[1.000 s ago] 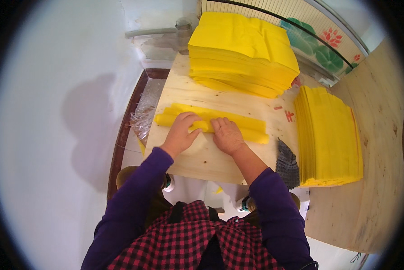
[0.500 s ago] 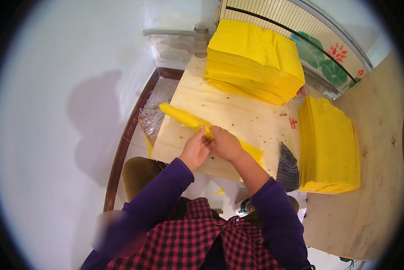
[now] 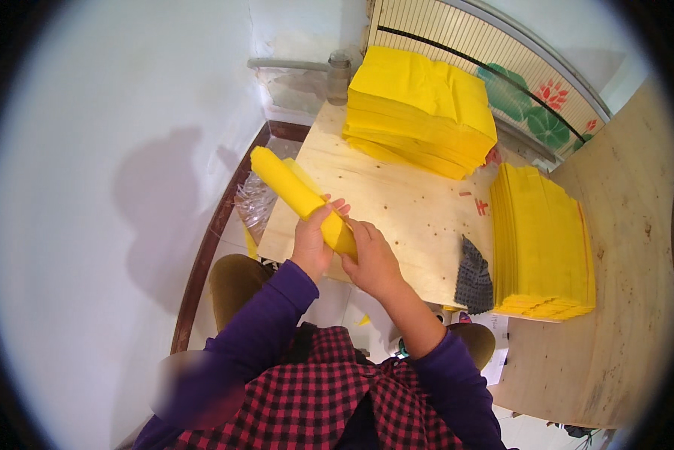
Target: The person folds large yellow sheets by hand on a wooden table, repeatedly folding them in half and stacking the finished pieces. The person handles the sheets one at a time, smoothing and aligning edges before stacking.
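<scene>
Head view is showing the person's two bare hands working together on a yellow roll [image 3: 288,186] of thin sheet material, which is slanting over the left front part of the pale wooden desk [image 3: 408,225], its far end pointing up and to the left. The left hand [image 3: 313,238] is curling around the roll's lower half, partly closed, with the thumb lying along the near side and fingertips showing past the far side. The right hand [image 3: 372,256] is gripping the near end, its fingers bent over the right side and its thumb tucking in below, so it is only slightly open around the material. A loose flap of the sheet is standing out along the right side of the roll's upper part. Beyond the hands, a thick yellow stack [image 3: 419,112] of sheets is resting at the back of the desk, with a clear jar [image 3: 338,79] standing just beside it on the left. Another yellow pile [image 3: 543,244] is sitting at the right, its layered edges facing left. A dark grey cloth [image 3: 473,279] is lying near that pile's front left corner, and small red strips [image 3: 481,206] are lying farther back. Clear plastic [image 3: 254,199] is spreading beside the desk's left edge, and a yellow scrap [image 3: 364,320] is lying on the floor [image 3: 343,313].
</scene>
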